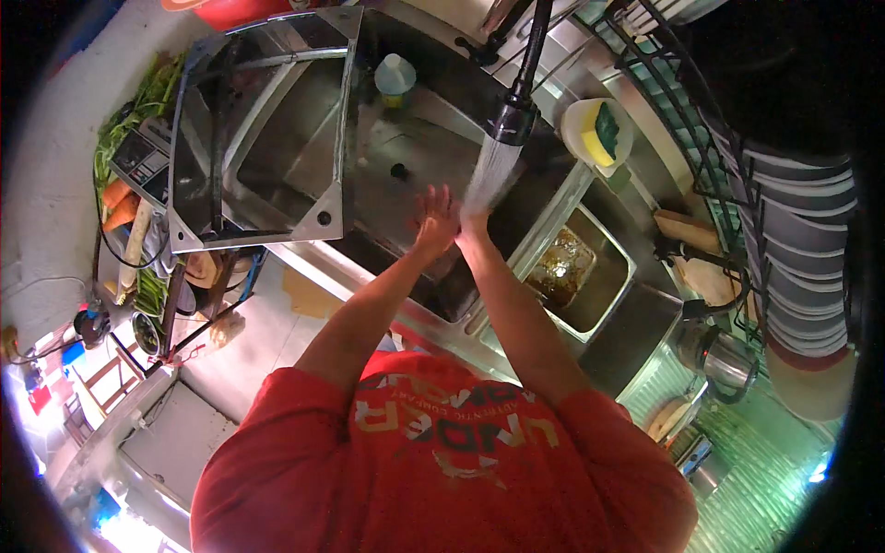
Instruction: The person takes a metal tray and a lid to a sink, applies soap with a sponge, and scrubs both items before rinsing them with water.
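Both my hands are over a stainless steel sink basin (408, 138), close to a stream of running water (489, 173). The stream comes from a black spray faucet head (513, 121) above them. My left hand (435, 221) holds nothing, its fingers spread and pointing away from me. Right beside it, my right hand (474, 225) is under the water, which blurs and hides its fingers. The two hands meet or nearly meet near the wrists. Beyond them in the basin stands a translucent bottle (395, 77) with a pale cap.
A square stainless steel frame (325, 220) rests over the sink's left side. At right are a yellow-and-green sponge (600, 135) in a dish, a smaller basin (612, 276) with brownish contents, and stacked plates (802, 256) in a black rack. Carrots (121, 207) lie far left.
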Demonstrator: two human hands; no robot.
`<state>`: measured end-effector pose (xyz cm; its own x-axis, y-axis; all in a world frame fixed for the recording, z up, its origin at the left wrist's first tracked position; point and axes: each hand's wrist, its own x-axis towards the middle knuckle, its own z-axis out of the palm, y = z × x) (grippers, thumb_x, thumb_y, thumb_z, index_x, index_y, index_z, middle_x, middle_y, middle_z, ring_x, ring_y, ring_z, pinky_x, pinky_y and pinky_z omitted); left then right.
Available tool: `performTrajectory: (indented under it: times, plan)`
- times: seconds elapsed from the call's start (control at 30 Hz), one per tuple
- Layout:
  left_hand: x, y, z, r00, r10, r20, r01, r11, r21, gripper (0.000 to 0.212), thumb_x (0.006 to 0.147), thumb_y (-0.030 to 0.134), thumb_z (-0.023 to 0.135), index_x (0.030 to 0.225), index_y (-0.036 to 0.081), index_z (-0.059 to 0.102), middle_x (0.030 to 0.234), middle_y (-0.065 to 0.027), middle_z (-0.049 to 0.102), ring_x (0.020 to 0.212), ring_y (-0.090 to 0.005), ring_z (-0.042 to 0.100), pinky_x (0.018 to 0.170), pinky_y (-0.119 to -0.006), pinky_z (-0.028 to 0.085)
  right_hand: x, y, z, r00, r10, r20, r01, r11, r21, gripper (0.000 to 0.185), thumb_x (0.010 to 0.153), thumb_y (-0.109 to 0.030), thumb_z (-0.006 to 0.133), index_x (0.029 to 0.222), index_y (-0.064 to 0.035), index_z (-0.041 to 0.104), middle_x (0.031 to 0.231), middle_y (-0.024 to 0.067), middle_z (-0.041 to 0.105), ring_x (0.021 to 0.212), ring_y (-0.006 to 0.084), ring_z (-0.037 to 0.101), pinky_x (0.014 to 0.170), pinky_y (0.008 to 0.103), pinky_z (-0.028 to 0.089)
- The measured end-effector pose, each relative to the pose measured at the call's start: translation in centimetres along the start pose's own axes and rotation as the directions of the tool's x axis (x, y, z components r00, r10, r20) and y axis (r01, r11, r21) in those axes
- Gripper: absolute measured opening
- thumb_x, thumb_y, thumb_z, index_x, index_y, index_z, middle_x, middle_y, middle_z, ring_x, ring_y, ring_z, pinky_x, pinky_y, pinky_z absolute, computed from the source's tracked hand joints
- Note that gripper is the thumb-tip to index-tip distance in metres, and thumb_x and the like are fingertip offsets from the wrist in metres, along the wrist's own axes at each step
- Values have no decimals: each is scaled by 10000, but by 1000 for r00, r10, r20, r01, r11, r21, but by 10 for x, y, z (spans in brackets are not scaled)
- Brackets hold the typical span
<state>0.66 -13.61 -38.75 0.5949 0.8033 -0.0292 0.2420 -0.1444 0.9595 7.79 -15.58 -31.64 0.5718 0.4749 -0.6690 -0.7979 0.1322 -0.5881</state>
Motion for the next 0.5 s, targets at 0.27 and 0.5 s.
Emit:
performTrajectory:
  times: [0.27,0.5]
  plan:
    - [-20,95,-53,892,-83,445,-177,841,512,727,725,138,532,1338,144,139,1391,-162,57,1240,-447,114,870,-678,181,99,-8,-82,993,76,88,1,748,-664,276,861,-247,437,1051,-49,460,1037,105,500,1002,253,439,879,399,340]
    - [-19,98,-45,918,-173,358,-98,774,626,857,631,-4,551,1341,139,92,1387,-171,32,1253,-414,115,904,-662,167,34,-51,-25,969,145,201,-116,982,-149,191,781,-113,557,956,-64,497,937,84,550,881,245,527,788,416,431]
